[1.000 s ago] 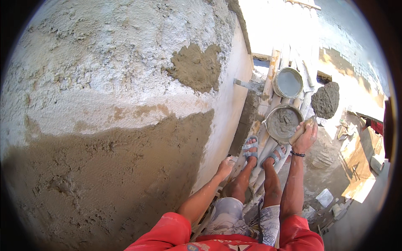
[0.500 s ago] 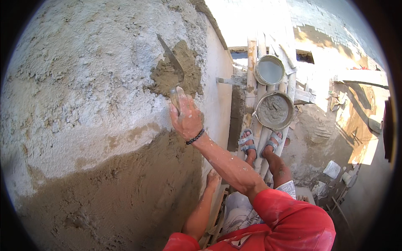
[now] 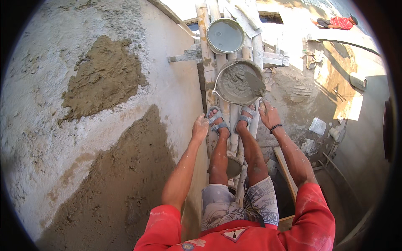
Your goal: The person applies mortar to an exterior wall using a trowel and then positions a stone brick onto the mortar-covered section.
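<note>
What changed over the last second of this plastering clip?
The right hand came down off the wall, where it had pressed mortar with the trowel, and now dips the trowel into the mortar pan. A fresh mortar patch is left. The left hand stays at the wall's edge, feet on the scaffold.

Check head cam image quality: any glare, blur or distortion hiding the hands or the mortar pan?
Head view: strong fisheye bend and black corners; sunlit ground upper right is blown out; wall, left hand, right hand and mortar pan sit in even shade, sharp, no motion blur.
</note>
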### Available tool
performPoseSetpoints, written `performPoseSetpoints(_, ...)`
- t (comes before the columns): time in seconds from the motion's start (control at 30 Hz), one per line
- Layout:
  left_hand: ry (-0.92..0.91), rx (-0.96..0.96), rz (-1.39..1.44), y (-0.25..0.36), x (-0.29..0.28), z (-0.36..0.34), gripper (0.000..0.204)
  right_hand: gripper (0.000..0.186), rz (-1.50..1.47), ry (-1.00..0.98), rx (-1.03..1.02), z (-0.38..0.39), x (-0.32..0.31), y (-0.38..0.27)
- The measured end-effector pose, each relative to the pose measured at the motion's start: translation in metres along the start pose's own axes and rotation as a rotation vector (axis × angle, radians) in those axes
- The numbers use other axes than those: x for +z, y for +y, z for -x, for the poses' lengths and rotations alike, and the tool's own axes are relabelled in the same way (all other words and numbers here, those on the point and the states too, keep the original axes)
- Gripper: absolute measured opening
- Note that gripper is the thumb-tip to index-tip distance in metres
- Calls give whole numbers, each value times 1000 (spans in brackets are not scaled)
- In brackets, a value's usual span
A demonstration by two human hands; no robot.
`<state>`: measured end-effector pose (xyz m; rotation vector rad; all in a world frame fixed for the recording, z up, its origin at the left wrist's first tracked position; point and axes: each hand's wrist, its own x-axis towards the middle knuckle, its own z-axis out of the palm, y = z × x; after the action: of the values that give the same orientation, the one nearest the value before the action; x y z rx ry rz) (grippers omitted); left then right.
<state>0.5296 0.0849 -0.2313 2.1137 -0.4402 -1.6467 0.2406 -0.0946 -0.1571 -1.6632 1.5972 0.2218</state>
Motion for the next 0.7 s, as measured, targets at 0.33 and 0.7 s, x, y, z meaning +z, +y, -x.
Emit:
performPoseSetpoints(0.33, -43, 230, -404, 113, 86, -181, 60, 32, 342, -151, 21, -116, 21, 68)
performPoseSetpoints(0.7, 1, 350, -450, 109, 110, -143, 56, 41, -135, -365, -5, -111, 105, 109)
